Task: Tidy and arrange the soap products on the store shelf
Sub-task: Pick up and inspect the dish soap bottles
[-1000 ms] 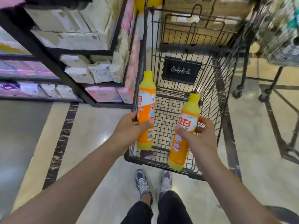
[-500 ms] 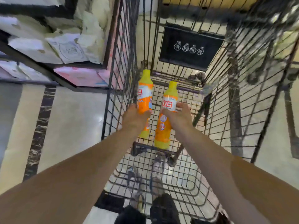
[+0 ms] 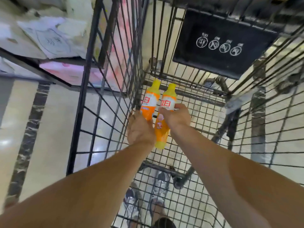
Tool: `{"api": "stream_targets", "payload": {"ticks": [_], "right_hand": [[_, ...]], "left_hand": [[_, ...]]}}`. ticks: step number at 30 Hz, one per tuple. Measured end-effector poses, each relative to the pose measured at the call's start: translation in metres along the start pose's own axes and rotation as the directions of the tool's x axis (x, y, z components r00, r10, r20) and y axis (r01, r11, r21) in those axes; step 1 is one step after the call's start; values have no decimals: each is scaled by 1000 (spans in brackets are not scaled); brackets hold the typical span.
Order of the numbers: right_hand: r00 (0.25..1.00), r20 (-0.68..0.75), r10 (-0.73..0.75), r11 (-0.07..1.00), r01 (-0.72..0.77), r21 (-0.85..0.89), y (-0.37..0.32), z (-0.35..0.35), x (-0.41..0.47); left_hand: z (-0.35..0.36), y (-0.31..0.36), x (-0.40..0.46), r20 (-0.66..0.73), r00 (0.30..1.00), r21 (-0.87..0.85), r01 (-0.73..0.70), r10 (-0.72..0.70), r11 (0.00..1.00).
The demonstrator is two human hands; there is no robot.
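Left bottle (image 3: 149, 102) base hidden behind left hand (image 3: 140, 130), shelf packages (image 3: 49, 38) blurred

Orange bottles: two, a left bottle (image 3: 149, 102) and a right bottle (image 3: 165, 112), each with a yellow cap and a white label, side by side inside the cart.
Hands: two, the left hand (image 3: 139, 129) on the left bottle and the right hand (image 3: 176, 116) on the right bottle, one bottle per hand.
Wire carts: one black shopping cart (image 3: 105, 89).
Black placards: one placard (image 3: 220, 45) on the cart's far end, carrying four white round icons.
Shoes: two, seen through the cart's mesh floor, one shoe (image 3: 131, 206) to the left of the other.
Shelf goods: pale and pink packs (image 3: 56, 38) at upper left, too blurred to count.
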State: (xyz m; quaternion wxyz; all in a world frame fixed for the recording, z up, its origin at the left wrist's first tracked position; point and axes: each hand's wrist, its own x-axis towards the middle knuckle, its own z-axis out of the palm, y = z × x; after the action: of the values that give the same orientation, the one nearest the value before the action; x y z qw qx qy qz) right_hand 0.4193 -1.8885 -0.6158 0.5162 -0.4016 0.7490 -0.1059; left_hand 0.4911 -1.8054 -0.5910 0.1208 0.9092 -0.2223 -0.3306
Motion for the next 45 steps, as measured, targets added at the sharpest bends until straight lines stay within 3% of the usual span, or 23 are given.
{"api": "stream_targets", "payload": {"ticks": [5,11,18,21,25,27,30,36,41,45], "right_hand": [[1000,16,23,999,-22,-37,3,10,8],[998,67,-15,991,23,-128,-1,13,9],[988,130,-87,931,127,-342,-1,-27,-36],[972,174,-157,911,210,-355,-9,-63,-82],[908,295,-298,908,365,-206,-30,-116,-171],[865,334,-374,904,420,-75,-40,-148,-233],[839,374,-396,901,433,-18,-48,-189,-324],[769,410,-491,866,481,135,-36,-242,-455],[639,540,-548,808,572,142,-17,-271,-491],[480,662,-576,736,657,164,-6,-284,-503]], "left_hand": [[13,0,14,-49,998,101,54,-50,993],[10,2,14,-49,996,19,73,-72,997],[-29,10,-19,43,998,-2,-43,43,999],[-63,13,-51,81,990,-134,-107,119,985],[-139,8,-109,52,958,-412,-237,282,880],[-188,0,-149,36,936,-464,-294,349,836],[-258,-24,-211,69,919,-469,-313,387,826],[-325,-92,-325,29,953,-492,-250,303,834],[-329,-128,-416,-121,981,-595,-194,152,780],[-320,-150,-487,-287,958,-679,-183,-27,711]]}}
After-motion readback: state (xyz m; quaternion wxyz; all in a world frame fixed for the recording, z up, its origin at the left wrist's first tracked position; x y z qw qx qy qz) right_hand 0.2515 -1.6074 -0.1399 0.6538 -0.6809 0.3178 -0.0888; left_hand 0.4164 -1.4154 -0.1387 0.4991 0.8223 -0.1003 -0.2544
